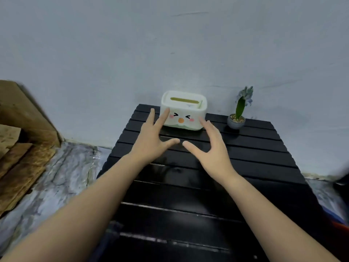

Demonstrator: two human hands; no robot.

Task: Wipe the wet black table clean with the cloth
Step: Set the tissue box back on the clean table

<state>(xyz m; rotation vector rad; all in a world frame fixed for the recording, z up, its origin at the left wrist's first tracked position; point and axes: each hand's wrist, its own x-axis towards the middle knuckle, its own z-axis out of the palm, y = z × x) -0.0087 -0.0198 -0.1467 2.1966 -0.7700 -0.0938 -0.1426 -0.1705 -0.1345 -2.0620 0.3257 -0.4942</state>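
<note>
Both hands reach over the black slatted surface (pixel 245 148) toward the white tissue box (pixel 184 110) with the cartoon face, which stands at the far edge against the wall. The left hand (pixel 151 140) and right hand (pixel 213 150) have fingers (pixel 164 116) spread and released, grasping nothing, flanking the box's front. A small potted plant (pixel 237 118) stands right of the box; no cloth shows.

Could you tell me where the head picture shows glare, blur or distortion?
Head view: pale glare streaks on the near slats of the black table; motion blur on the wooden boards at left; wide-angle bending of the edges; both open hands, left hand and right hand, fairly sharp.
</note>
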